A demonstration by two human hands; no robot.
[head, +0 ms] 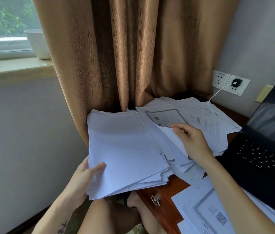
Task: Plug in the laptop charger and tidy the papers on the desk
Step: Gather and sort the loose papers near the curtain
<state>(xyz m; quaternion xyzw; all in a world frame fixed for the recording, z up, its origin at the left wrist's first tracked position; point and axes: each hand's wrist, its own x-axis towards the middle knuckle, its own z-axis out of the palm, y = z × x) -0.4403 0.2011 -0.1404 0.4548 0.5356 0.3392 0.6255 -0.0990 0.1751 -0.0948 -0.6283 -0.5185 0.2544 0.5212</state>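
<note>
While the black charger plug (236, 82) sits in the right-hand wall socket (243, 90), its white cable (218, 91) dropping toward the desk (179, 183), the step in hand appears to be the tidying of papers; the plugging-in looks done at the wall end, though the cable's laptop end cannot be seen.

The left hand (84, 179) grips the near left corner of a thick gathered stack of papers (125, 149), thumb pressed on the top sheet and fingers hidden beneath. The stack is tilted, with its near end held off the desk edge above the person's lap and its far end against the curtain (133, 56).

The right hand (192, 141) reaches across the loose sheets (214, 125) spread between the stack and the open laptop (265, 149). Its fingers are curled and pinch the raised corner of one white sheet (172, 137).

The next move probably calls for lifting that sheet clear and laying it squarely on the stack. More printed pages (212, 215) lie at the desk's near right corner, not yet collected.
</note>
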